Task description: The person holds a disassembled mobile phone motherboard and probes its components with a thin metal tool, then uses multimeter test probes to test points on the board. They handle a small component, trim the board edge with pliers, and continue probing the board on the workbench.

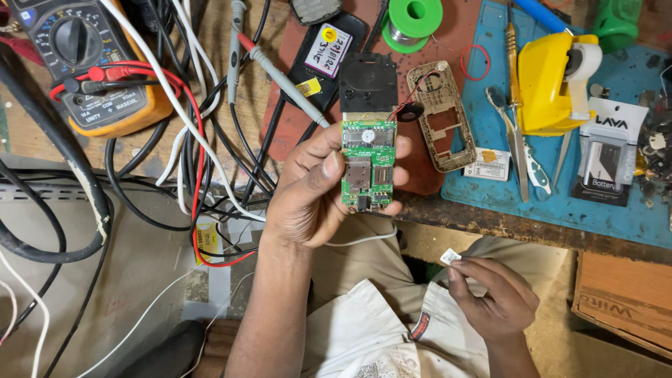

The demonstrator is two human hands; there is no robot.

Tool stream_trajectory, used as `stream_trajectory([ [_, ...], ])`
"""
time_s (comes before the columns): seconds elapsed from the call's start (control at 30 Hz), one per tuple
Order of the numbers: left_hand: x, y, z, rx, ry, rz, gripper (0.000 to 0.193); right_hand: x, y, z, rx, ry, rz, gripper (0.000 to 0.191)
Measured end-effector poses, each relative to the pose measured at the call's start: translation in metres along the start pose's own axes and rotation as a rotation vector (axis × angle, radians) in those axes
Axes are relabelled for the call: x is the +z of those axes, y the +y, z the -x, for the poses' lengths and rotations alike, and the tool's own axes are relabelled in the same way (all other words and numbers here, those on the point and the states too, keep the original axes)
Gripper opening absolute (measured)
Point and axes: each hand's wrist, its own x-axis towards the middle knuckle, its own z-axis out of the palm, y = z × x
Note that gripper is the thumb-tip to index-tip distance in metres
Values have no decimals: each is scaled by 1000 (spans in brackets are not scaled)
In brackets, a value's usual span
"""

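Circuit board (368,164), green and stripped out of its phone, is sitting upright in the left hand (318,189), thumb pressing across its left edge and the other fingers wrapping round behind so the tips are poking out on the right edge. A black keypad section (368,85) is sticking up off the top of the board, and a thin red wire is running from it to a small round speaker (411,110). The board is hanging right over the front edge of the bench, partly above the person's lap.

Right hand (493,294) is sitting low near the lap, well apart from the board, thumb and forefinger pinching a tiny white card (449,257).

Not much open room on the bench. Just right of the board a bare phone frame (442,115) is lying on the brown mat, and past that the blue mat (483,175) is carrying tweezers (514,133), a yellow tool (553,80) and a phone battery (603,157). Left side is a tangle of black, white and red cables running to an orange multimeter (91,63), with a grey probe (283,80) lying slantwise toward the left hand. A green solder spool (414,21) is sitting at the top edge. The clearest space is down over the lap, between the two hands.
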Motion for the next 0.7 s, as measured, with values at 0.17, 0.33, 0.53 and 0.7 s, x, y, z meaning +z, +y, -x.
stream_trajectory([
  [0.17, 1, -2, 1, 1, -2, -13, 56, -12, -19, -36, -196, 131, 200, 16],
  [0.33, 4, -1, 1, 1, 0, -30, 58, -7, -41, -79, 66, 39, 393, 15],
  [0.53, 6, -1, 2, 5, 22, -56, 57, -15, -60, -96, 150, -113, 365, 24],
  [0.7, 10, -3, -1, 17, 78, -145, 57, -20, -47, -99, 253, 223, 166, 21],
])
